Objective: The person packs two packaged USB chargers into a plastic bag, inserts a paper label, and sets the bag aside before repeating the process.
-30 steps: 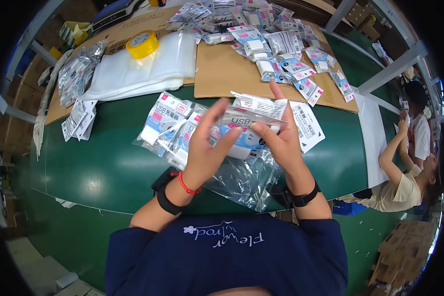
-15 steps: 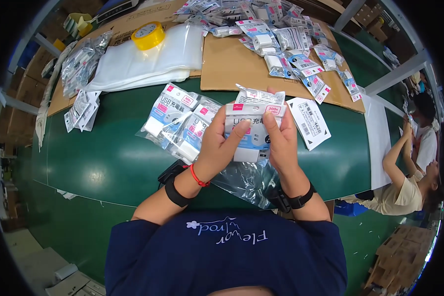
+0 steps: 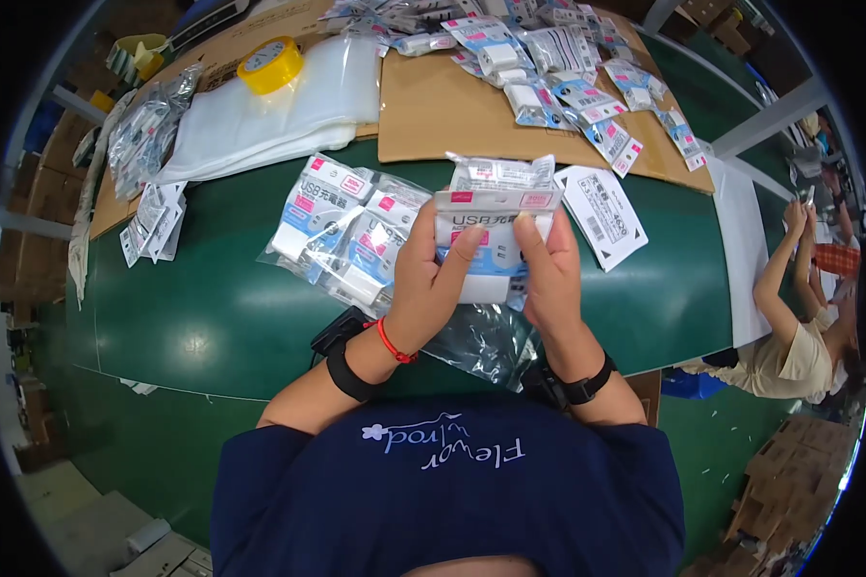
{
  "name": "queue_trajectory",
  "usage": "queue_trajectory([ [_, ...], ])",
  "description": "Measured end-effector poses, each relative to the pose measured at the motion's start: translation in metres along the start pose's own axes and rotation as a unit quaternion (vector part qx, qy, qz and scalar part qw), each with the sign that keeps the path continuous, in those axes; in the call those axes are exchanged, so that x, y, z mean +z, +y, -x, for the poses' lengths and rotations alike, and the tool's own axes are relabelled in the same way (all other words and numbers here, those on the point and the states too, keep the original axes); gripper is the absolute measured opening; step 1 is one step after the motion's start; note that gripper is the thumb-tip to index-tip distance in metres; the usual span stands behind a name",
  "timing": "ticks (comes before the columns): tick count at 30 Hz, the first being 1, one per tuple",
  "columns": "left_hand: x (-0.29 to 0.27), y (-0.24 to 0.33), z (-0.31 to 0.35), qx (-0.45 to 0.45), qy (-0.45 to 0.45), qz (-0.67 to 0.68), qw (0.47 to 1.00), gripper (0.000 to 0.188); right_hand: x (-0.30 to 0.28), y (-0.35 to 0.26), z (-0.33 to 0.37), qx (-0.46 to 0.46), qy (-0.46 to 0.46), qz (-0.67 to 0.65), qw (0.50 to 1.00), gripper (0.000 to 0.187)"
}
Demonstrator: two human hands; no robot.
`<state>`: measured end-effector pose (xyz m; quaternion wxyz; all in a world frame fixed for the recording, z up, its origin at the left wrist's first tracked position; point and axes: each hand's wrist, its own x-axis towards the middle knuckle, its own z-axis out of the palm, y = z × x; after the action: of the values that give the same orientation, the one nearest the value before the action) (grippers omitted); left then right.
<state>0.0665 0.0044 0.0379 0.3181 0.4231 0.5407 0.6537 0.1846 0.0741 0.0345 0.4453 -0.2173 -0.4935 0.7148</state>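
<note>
Between my two hands, just above the green table, is a small stack of packaged USB chargers in clear wrappers with white, pink and blue cards. My left hand grips the left side, its thumb pressed on the front card. On the right side my right hand holds the stack the same way, thumb on top. Fingers behind the packs are hidden. A clear plastic bag lies below the stack. To the left, more bagged charger packs lie beside my left hand. A stack of white printed labels sits beyond my right hand.
Charger packs pile up on a cardboard sheet at the back. Flat clear bags lie back left under a yellow tape roll. Loose cards lie at left. A co-worker is at far right.
The whole view has shifted slightly. Both hands keep their grip on the charger stack, whose front card now leans a little differently; the packs on the table stay put.
</note>
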Motion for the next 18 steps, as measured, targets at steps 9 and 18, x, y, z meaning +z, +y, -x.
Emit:
queue_trajectory([
  [9, 0.006, -0.024, 0.036, 0.193, -0.198, -0.340, 0.899, 0.025, -0.089, -0.024, -0.009, -0.031, 0.220, -0.055, 0.973, 0.035],
  [18, 0.005, -0.025, 0.038, 0.139, -0.155, -0.286, 0.935, 0.013, -0.118, -0.056, 0.030, 0.254, -0.025, 0.120, 0.959, 0.036],
])
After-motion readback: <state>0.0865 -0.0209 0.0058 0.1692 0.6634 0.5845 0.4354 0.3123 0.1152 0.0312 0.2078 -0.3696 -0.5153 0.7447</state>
